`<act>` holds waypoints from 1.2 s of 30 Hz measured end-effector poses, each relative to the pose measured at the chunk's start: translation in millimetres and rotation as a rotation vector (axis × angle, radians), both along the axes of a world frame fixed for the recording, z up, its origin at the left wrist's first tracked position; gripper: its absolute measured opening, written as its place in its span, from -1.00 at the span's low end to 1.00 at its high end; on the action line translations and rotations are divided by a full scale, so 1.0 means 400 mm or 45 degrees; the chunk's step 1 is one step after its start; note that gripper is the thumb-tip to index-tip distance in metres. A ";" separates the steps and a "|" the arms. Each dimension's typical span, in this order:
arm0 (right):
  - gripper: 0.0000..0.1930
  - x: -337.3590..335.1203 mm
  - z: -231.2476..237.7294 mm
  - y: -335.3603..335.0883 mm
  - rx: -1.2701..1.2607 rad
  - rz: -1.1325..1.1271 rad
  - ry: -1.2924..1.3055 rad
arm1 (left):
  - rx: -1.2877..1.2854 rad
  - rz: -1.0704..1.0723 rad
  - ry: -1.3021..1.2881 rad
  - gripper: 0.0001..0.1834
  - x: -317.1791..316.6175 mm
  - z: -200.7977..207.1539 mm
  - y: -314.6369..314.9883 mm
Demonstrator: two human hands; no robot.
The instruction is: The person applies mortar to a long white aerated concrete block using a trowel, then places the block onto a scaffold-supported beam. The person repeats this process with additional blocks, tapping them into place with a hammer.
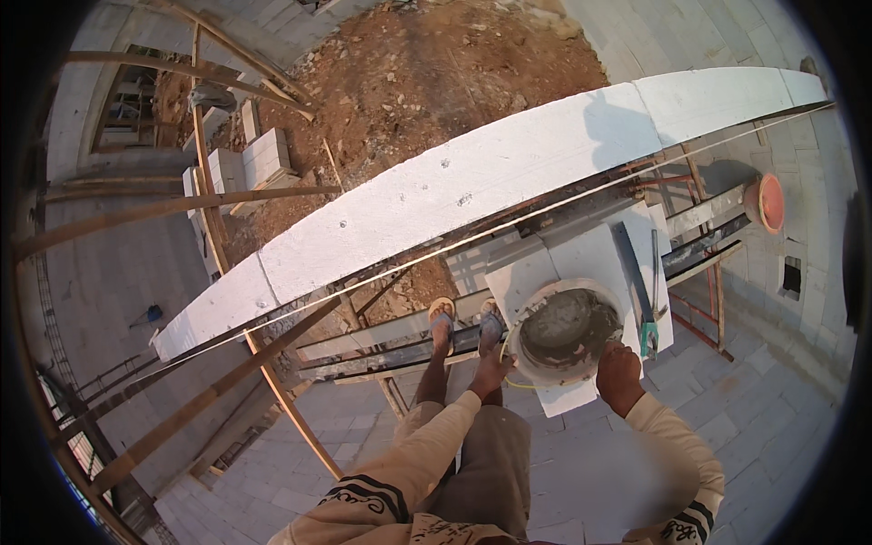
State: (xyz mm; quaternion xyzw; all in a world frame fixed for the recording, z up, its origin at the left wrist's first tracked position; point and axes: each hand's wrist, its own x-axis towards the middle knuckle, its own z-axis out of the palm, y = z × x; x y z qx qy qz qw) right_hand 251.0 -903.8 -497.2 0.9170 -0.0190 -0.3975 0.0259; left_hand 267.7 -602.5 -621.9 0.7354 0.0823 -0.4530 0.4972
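Single view from the left head-worn fisheye, directed steeply downward over the wearer's forearms point(450, 425), which enter from the lower edge; hands point(620, 371) and bucket point(538, 365) lie near, white blocks point(413, 195) beyond, soil point(400, 77) farther off; straight edges bend rimward

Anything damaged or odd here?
Yes: the long white rectangular masonry block, middle of the row, shows several small dark pits in its otherwise pale face. Can't tell whether they're damage or surface voids.
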 end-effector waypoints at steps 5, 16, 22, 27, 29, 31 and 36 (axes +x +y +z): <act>-0.69 -0.044 -0.068 0.077 0.117 -0.046 0.384 | -0.013 0.123 -0.116 -0.60 -0.017 -0.039 -0.019; -0.50 -0.014 -0.061 0.204 0.844 -1.940 0.612 | -0.049 0.174 0.126 -0.66 -0.025 -0.078 -0.009; -0.68 0.041 -0.059 0.209 1.319 -2.686 0.520 | 0.020 -0.002 -0.024 -0.55 -0.031 -0.109 0.002; -0.58 0.018 -0.127 0.159 1.936 -3.455 0.420 | -0.042 -0.019 0.064 -0.40 -0.088 -0.193 0.030; -0.51 0.005 -0.143 0.150 2.318 -3.694 0.247 | -0.128 0.121 0.052 -0.38 -0.104 -0.214 0.032; -0.47 -0.014 -0.141 0.152 2.572 -3.819 0.047 | -0.196 0.194 0.071 -0.40 -0.111 -0.215 0.031; -0.57 -0.120 -0.053 0.170 1.399 -2.927 0.108 | -0.174 0.384 0.628 -0.43 -0.155 -0.117 0.019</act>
